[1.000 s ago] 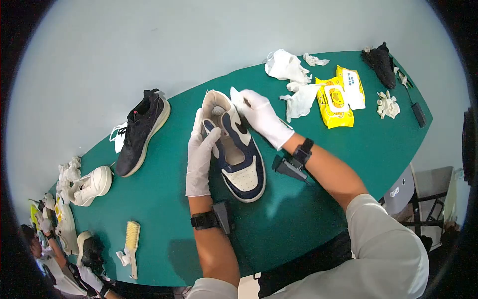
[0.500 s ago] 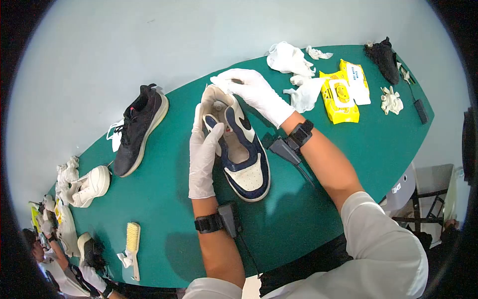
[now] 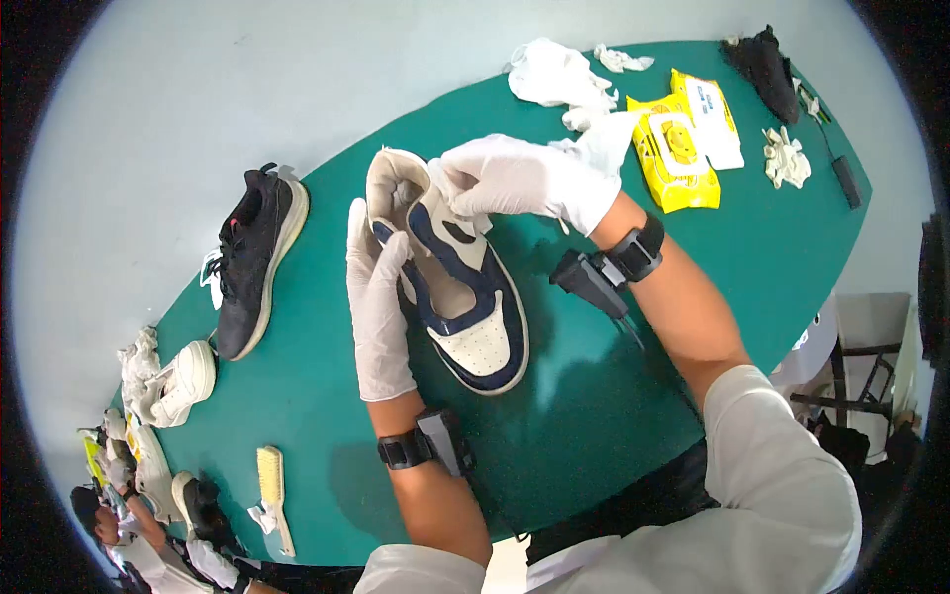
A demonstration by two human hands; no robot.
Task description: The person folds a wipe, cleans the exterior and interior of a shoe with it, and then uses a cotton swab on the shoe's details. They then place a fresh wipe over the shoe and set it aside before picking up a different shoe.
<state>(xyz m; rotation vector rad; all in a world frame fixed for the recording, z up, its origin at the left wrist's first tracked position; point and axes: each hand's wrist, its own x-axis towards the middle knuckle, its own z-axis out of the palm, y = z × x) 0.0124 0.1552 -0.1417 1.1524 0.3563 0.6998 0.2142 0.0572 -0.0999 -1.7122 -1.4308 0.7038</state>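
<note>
A white and navy sneaker without laces is between my gloved hands, toe toward me and its opening facing up. My left hand grips its left side, thumb over the inner edge of the opening and fingers along the outside. Bent fingers of my right hand close on the right side of the collar, near the heel. A bit of white material shows just under those fingertips. Both hands wear white gloves, and the wrists carry black straps with small devices.
On the green table, a black sneaker, a white shoe and a yellow-bristled brush lie left. Yellow wipes packs, crumpled white cloths and a dark shoe lie right. Another person works at lower left.
My right hand has moved from the heel's top down onto the right side of the collar. The sneaker and my left hand have shifted slightly left in view.
</note>
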